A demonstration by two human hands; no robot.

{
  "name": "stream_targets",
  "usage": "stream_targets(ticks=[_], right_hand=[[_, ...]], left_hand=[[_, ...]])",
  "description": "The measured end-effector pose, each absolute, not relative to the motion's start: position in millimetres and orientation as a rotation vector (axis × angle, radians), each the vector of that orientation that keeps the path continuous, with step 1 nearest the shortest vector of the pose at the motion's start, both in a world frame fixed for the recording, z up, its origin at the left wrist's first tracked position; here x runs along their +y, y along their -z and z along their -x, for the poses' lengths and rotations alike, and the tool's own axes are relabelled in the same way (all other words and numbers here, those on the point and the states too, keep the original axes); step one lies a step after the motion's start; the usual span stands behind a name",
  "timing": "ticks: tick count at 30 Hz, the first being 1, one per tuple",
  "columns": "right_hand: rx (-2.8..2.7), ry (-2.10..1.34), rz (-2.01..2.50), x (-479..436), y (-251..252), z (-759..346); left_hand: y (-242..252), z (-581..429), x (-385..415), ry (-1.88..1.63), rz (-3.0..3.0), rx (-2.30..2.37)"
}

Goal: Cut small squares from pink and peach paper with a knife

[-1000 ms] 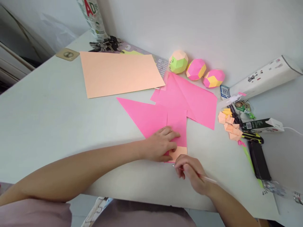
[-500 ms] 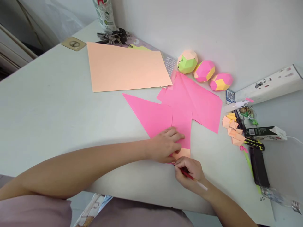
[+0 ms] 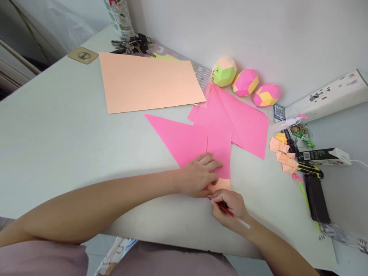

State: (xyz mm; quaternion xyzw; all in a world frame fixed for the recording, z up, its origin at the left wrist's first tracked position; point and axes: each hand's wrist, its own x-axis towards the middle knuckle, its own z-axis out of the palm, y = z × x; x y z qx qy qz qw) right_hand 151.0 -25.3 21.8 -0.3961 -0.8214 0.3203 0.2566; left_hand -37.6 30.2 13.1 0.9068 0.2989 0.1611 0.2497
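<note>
My left hand (image 3: 200, 174) lies spread over a pink sheet of paper (image 3: 184, 140), its fingers pressing on the sheet and on a small peach paper piece (image 3: 222, 184). In my right hand (image 3: 231, 207) is a slim pen (image 3: 225, 209) with a red barrel and a pale rear end. Its tip points at the lower left edge of the peach piece, close to my left thumb; the tip itself is hidden by the fingers. More pink paper (image 3: 244, 122) lies just beyond, overlapping the first sheet.
A large peach sheet (image 3: 149, 84) lies farther back, with keys (image 3: 133, 45) and a bottle (image 3: 120, 19) behind it. Several folded paper balls (image 3: 224, 72) sit along the wall. At the right are folded peach pieces (image 3: 284, 155), a cutter (image 3: 310, 170), a black case (image 3: 316, 198) and a long white box (image 3: 324, 96).
The view has shifted slightly. Both hands keep nearly the same place on the paper, with the pen still at the peach piece's edge.
</note>
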Motion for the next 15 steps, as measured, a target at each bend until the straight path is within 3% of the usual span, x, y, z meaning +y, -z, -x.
stream_targets(ticks=[15], right_hand=[[-2.228,-0.919,1.061,-24.8,-21.3,-151.9]], left_hand=[[-12.2,37.4,30.4,-0.433,-2.458,0.813]])
